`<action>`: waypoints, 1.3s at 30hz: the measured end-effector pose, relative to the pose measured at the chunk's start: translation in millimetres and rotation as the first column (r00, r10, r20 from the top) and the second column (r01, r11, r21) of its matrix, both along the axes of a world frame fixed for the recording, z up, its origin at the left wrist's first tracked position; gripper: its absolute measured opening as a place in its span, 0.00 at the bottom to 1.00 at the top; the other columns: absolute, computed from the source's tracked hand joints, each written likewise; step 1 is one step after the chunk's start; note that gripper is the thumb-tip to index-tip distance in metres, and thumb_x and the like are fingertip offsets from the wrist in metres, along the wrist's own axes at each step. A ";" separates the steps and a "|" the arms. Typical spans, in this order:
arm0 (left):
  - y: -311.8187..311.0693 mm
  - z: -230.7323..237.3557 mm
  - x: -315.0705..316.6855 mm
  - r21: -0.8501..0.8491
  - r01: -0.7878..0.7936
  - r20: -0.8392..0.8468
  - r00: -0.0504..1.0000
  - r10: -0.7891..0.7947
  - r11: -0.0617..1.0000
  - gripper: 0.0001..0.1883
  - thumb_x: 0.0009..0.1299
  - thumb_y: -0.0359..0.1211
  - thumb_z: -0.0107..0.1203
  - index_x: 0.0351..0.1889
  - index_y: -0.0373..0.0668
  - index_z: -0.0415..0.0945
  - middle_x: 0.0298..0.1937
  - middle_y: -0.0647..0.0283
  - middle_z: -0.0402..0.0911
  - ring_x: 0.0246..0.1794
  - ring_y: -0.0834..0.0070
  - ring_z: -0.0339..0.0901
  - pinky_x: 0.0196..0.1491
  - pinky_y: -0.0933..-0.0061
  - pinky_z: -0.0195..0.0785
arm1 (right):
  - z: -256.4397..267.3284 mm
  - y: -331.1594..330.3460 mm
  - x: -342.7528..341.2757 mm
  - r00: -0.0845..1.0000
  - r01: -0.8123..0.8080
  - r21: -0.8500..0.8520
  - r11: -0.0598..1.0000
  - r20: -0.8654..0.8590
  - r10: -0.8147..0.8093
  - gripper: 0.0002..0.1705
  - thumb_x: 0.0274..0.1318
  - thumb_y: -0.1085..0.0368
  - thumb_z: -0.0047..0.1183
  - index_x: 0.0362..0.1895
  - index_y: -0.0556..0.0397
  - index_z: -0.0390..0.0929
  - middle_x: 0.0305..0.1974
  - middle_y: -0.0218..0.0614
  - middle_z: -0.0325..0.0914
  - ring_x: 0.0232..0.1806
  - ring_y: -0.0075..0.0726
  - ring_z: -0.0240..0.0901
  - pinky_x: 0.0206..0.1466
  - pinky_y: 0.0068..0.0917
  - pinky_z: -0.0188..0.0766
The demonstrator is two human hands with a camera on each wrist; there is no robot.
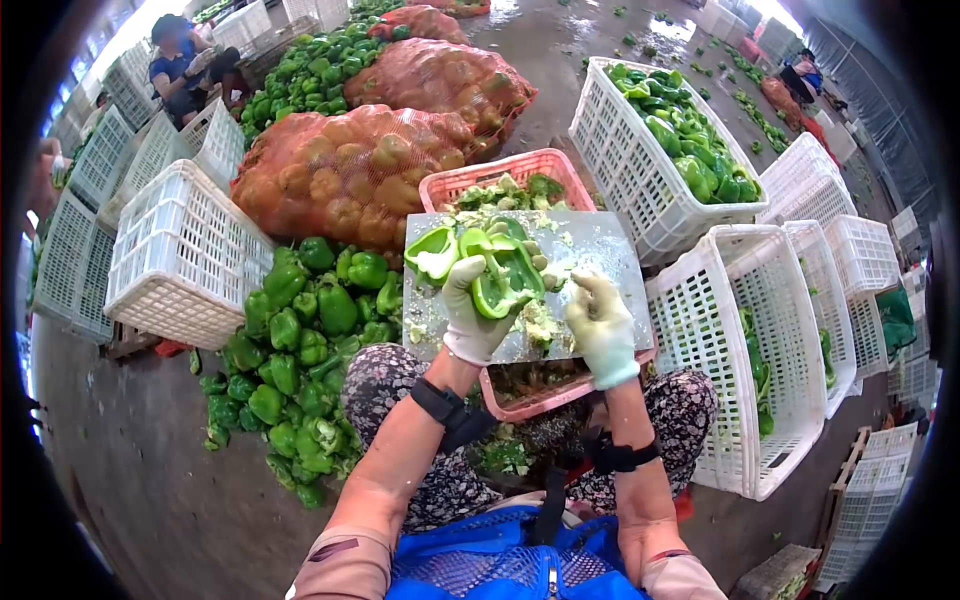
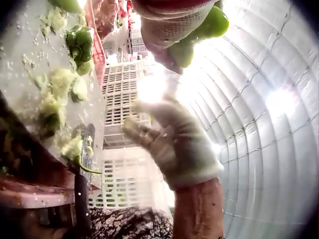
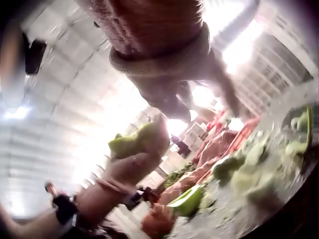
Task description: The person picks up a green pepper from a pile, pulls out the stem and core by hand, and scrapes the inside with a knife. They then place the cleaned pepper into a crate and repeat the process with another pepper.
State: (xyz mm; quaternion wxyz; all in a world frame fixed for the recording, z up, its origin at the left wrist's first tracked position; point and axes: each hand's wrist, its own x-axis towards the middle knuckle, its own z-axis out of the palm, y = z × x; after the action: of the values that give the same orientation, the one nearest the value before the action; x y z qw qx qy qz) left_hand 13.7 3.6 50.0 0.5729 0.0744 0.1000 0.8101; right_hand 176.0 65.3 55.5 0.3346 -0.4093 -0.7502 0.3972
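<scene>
My gloved left hand (image 1: 472, 315) grips a cut-open green bell pepper (image 1: 520, 262) over the metal board (image 1: 612, 240), its hollow inside facing up. The same pepper shows bright green at the fingers in the left wrist view. To its right, my gloved right hand (image 1: 603, 325) hovers above the board with loosely bent fingers and nothing visible in them. Another pepper piece (image 1: 432, 250) lies at the board's left edge. Pale cores and seed scraps (image 2: 60, 87) litter the surface. A dark-handled knife (image 2: 82, 199) rests at the board's near edge in the left wrist view.
The board lies across a pink crate (image 1: 550, 165) with scraps inside. Whole peppers (image 1: 310, 340) are heaped on the floor at left, beside red mesh sacks (image 1: 350, 175). A white crate (image 1: 660, 215) of cut peppers stands ahead right; more white crates (image 1: 740, 350) stand at right.
</scene>
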 end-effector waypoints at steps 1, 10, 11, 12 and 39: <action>0.1 0.5 1.4 0.026 0.043 0.027 0.999 -0.044 0.999 0.29 0.61 0.37 0.53 0.62 0.43 0.64 0.52 0.48 0.75 0.51 0.53 0.76 0.56 0.43 0.70 | -7.1 8.1 5.5 0.995 0.044 0.230 0.972 0.082 -0.065 0.14 0.59 0.71 0.52 0.50 0.57 0.75 0.41 0.44 0.80 0.38 0.32 0.79 0.38 0.25 0.78; 1.0 -4.0 8.6 -0.088 0.077 -0.465 0.879 -0.110 0.993 0.35 0.58 0.34 0.53 0.65 0.38 0.61 0.50 0.54 0.77 0.48 0.67 0.76 0.55 0.67 0.70 | 22.8 -18.8 -33.7 0.991 -0.136 0.240 0.961 0.017 0.136 0.09 0.52 0.68 0.58 0.39 0.54 0.77 0.31 0.49 0.78 0.32 0.52 0.78 0.34 0.37 0.75; 1.7 -8.4 7.9 -0.101 0.071 -0.475 0.873 -0.111 0.992 0.35 0.57 0.34 0.53 0.65 0.37 0.61 0.49 0.53 0.77 0.48 0.67 0.76 0.55 0.68 0.70 | 19.0 -19.3 -34.5 0.990 -0.138 0.284 0.949 -0.002 0.144 0.08 0.52 0.69 0.57 0.38 0.54 0.77 0.30 0.48 0.77 0.31 0.53 0.77 0.34 0.38 0.74; 1.7 -9.5 7.5 -0.112 0.064 -0.486 0.867 -0.111 0.992 0.35 0.57 0.34 0.53 0.65 0.37 0.62 0.49 0.53 0.77 0.48 0.67 0.76 0.56 0.68 0.69 | 17.1 -19.4 -35.3 0.988 -0.139 0.330 0.934 -0.021 0.154 0.08 0.51 0.70 0.57 0.38 0.53 0.76 0.30 0.48 0.77 0.30 0.55 0.76 0.33 0.39 0.74; 7.8 -20.4 11.9 -0.105 0.370 -0.169 0.908 -0.384 0.923 0.30 0.61 0.34 0.46 0.63 0.33 0.63 0.56 0.47 0.73 0.54 0.57 0.74 0.59 0.60 0.68 | 12.4 -16.3 6.3 0.909 -0.352 -0.707 0.613 -0.414 0.045 0.23 0.62 0.59 0.53 0.55 0.61 0.68 0.36 0.39 0.77 0.28 0.32 0.78 0.27 0.25 0.79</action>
State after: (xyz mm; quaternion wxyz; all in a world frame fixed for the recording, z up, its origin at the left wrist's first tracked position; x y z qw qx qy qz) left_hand 25.6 11.4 29.6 0.7090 0.1475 0.1656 0.6695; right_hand 182.3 49.0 67.9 0.2110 -0.3458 -0.4766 0.7802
